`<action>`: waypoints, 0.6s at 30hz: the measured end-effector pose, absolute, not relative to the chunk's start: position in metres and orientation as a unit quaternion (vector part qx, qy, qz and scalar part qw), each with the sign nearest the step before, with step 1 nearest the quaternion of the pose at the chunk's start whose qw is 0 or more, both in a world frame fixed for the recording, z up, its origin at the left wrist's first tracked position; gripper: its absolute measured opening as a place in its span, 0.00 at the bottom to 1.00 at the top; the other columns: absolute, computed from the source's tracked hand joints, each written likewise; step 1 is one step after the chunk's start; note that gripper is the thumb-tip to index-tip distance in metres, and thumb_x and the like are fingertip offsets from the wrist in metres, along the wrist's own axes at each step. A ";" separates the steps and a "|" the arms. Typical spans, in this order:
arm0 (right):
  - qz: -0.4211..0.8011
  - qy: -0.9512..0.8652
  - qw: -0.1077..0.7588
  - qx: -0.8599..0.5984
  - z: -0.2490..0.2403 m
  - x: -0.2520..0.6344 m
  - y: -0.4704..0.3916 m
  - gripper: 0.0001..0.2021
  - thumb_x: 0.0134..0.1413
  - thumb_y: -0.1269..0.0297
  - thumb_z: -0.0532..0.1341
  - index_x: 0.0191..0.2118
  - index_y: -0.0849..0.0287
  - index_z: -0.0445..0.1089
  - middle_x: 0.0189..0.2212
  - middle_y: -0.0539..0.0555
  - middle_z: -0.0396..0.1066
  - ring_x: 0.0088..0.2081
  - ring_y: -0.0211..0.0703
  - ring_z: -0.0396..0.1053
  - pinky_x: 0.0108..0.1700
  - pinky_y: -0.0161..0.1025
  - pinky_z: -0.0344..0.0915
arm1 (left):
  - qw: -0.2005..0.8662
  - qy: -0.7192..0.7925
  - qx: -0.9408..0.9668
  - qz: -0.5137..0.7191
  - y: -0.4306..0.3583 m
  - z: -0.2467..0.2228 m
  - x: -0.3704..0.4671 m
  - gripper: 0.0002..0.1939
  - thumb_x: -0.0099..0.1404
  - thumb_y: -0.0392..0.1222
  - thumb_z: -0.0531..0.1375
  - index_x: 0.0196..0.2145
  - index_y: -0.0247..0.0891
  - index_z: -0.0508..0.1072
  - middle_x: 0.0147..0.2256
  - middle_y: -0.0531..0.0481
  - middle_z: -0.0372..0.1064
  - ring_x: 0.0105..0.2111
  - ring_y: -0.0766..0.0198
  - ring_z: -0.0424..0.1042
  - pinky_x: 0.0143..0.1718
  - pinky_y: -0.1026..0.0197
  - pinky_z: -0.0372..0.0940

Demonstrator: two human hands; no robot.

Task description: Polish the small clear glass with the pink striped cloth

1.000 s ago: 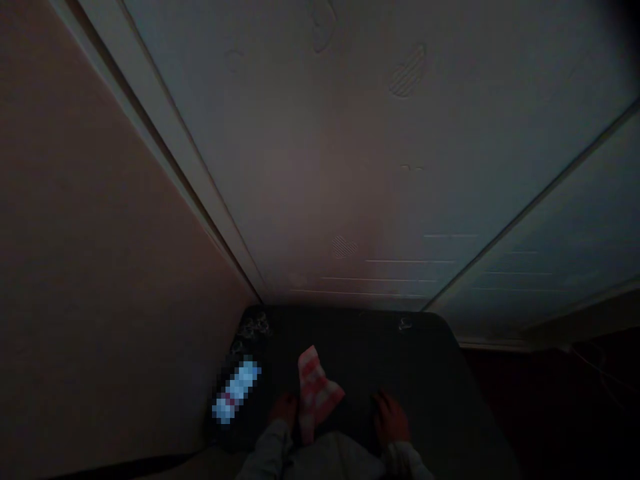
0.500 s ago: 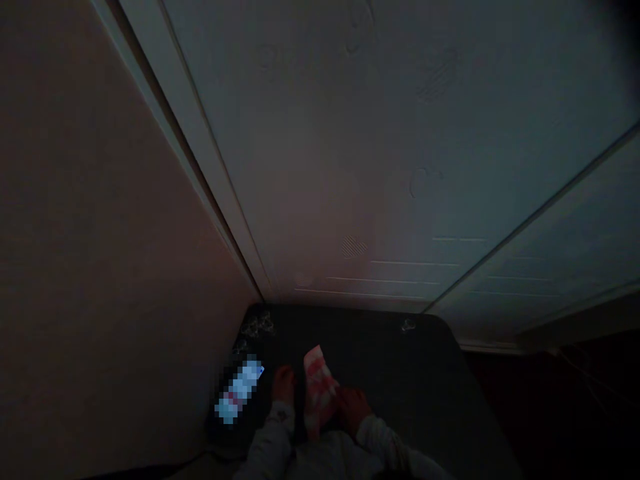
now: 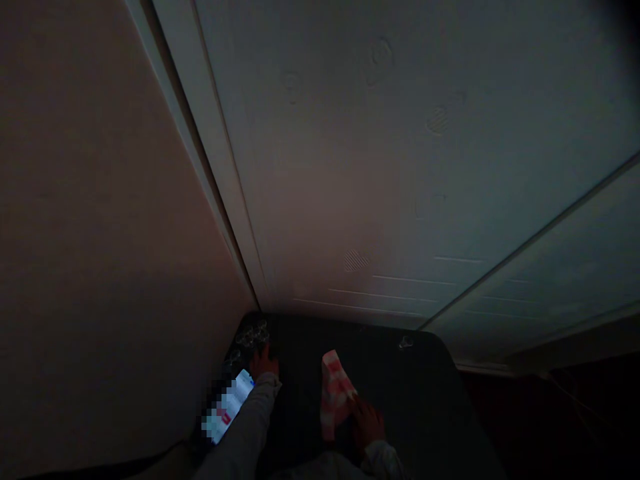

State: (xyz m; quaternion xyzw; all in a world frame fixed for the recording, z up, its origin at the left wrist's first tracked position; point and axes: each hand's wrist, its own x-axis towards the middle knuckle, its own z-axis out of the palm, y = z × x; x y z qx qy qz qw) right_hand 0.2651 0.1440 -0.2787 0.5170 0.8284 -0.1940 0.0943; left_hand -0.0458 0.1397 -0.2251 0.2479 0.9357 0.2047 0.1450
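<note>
My left hand [image 3: 263, 363] reaches to the back left corner of a dark tabletop, its fingers stretched out at the edge of a small cluster of clear, shiny pieces [image 3: 254, 331]. Whether it touches them is hard to see in the dim light. A pink-and-white sock [image 3: 334, 393] lies flat near the middle, its narrow top pointing away from me. At the sock's right edge, my right hand [image 3: 369, 421] has its fingertips closed on the fabric. The thumb is not clearly visible.
A lit phone [image 3: 231, 403] lies at the left, beside my left forearm. One more clear piece [image 3: 406, 342] sits near the back right edge of the dark tabletop [image 3: 415, 393]. A pale panel with embossed shapes [image 3: 325, 200] rises behind, and a wall [image 3: 100, 233] stands at the left.
My left hand has moved left and away from me, from beside the sock to the clear pieces. The sock and my right hand appear slightly further right as the view shifts.
</note>
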 end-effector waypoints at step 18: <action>-0.163 0.798 0.093 0.573 -0.272 0.289 0.133 0.35 0.39 0.78 0.50 0.56 0.43 0.63 0.59 0.49 0.61 0.56 0.51 0.62 0.52 0.48 0.60 | 0.187 0.934 0.284 0.112 0.167 -0.244 -0.053 0.23 0.64 0.43 0.57 0.56 0.39 0.60 0.59 0.43 0.55 0.56 0.48 0.57 0.54 0.38 0.53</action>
